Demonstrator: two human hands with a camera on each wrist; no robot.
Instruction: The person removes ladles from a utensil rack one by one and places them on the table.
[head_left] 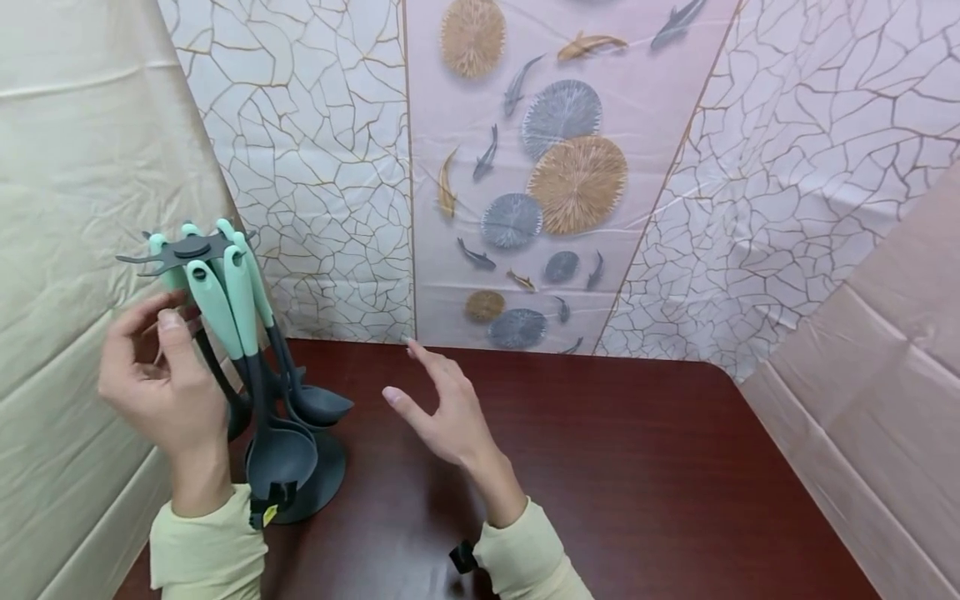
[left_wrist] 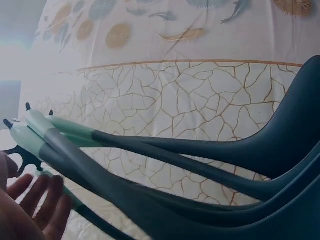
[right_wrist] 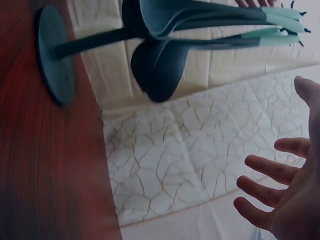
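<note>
The stand is at the left part of the counter; cooking tools hang on it by their handles, so their weight goes around the round base; the left hand bends its fingers and seems to pinch one handle near its top, probably for good control; the right hand is in the air, fingers spread, holding nothing.
</note>
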